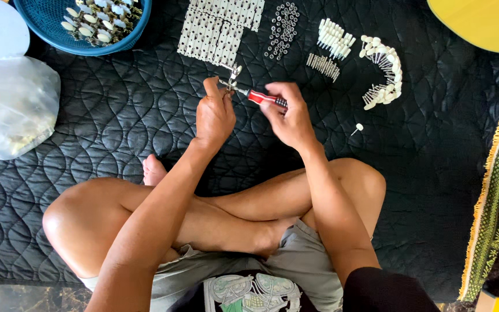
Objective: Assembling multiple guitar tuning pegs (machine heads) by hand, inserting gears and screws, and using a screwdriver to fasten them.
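We find the left hand (213,115) pinching a small metal fitting (233,77) above the quilted mat (116,121), near its far edge. The right hand (289,115) grips a red-handled screwdriver (265,99), tip engaged. We advise keeping the shaft square to the screw and the fitting steady.

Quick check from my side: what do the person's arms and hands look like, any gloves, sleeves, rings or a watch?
Both hands are bare: no gloves on the left hand or the right hand, and no rings, watch or bands show. The forearms are uncovered along their whole visible length. A black sleeve shows at the right upper arm near the frame's bottom edge; the left arm shows no sleeve in view.
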